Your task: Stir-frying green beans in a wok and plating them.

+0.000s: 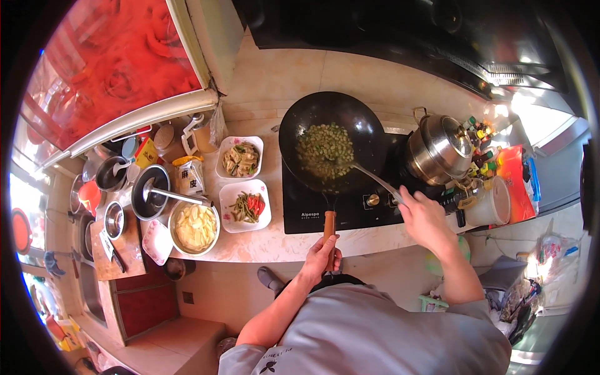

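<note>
My left hand (323,254) is closed around the wooden handle (330,225) of a black wok (365,117). The wok sits over the left side of a black glass cooktop (304,206). Chopped green pieces (328,143), which look like cut beans or stems, lie in liquid at its bottom. My right hand (424,218) grips a metal spatula or ladle (378,179) near the cooktop's right front. Its shaft slants over the wok's rim, and its working end is hidden among the green pieces.
A lidded steel pot (433,150) stands right of the wok, with several bottles (483,159) beyond. Leftward are a bowl of meat (240,158), a bowl of green strips and red peppers (246,207), a bowl of sliced potato-like pieces (194,228), and a knife (112,253) on a cutting board (133,262).
</note>
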`<state>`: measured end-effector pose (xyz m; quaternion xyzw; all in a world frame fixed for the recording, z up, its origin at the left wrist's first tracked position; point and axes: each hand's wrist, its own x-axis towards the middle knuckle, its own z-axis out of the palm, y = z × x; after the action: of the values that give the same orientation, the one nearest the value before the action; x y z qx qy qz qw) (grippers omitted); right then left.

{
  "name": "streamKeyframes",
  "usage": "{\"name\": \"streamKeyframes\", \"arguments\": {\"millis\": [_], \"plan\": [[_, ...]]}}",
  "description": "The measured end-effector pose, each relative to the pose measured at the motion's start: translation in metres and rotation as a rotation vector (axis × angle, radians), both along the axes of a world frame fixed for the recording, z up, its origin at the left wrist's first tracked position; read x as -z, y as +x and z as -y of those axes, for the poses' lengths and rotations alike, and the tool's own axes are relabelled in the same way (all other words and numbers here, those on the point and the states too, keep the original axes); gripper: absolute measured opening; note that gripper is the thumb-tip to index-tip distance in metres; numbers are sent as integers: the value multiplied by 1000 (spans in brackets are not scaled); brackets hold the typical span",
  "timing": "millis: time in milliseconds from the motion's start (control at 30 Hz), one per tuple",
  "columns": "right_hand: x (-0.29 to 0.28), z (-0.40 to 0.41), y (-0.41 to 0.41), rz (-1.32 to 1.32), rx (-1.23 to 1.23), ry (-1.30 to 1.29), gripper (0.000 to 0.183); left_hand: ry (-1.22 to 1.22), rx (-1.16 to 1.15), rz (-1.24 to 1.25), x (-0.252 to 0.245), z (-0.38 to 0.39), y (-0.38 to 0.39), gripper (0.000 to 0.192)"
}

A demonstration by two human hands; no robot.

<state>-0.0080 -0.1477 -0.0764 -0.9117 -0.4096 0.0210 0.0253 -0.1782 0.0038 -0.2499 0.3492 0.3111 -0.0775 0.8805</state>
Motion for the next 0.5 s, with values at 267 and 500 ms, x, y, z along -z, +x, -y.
{"name": "streamKeyframes", "arguments": {"millis": [267, 500], "plan": [[34, -24, -2, -6, -14, -88, 39, -9, -5, -1, 2, 6, 0, 42], [85, -81, 37, 83, 78, 88, 37, 55, 2, 20, -3, 4, 3, 44]]}}
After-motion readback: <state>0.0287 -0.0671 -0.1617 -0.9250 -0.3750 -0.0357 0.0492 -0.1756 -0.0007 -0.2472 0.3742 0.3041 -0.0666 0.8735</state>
